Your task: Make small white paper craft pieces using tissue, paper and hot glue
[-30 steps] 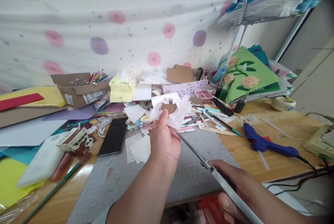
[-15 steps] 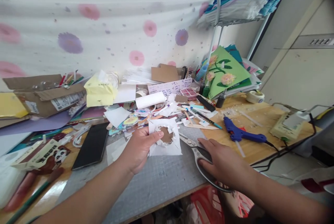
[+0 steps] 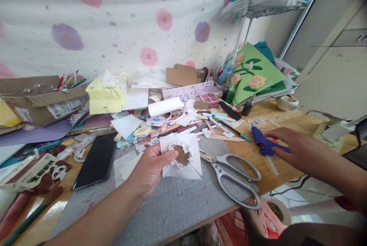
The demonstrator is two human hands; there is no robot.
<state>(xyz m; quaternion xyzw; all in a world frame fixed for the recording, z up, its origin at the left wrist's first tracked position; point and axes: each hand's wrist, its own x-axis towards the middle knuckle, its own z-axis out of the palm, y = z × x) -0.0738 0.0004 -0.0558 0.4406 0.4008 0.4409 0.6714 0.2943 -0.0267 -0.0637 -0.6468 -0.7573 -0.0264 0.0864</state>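
My left hand (image 3: 153,165) pinches a square of white paper (image 3: 191,169) between thumb and fingers, above the grey cutting mat (image 3: 160,207). A ragged round hole with torn edges opens in the paper's middle, and brown cardboard (image 3: 182,155) shows through it. To the right, my right hand (image 3: 289,146) is at the handle of a blue hot glue gun (image 3: 262,143), thumb on the near side and fingers on the far side. Large grey-handled scissors (image 3: 222,169) lie on the mat between both hands, blades partly under the paper, handles reaching the table edge.
A black phone (image 3: 96,160) rests left of the mat. Pens and paper scraps (image 3: 183,125) pile up behind it, with a white paper roll (image 3: 165,106). A roll of tape (image 3: 287,102) sits at the right rear. Black cable hangs off the table's right side.
My right hand has let go of the scissors and moved right to the glue gun. The scissors now lie on the mat. My left hand still holds the paper.
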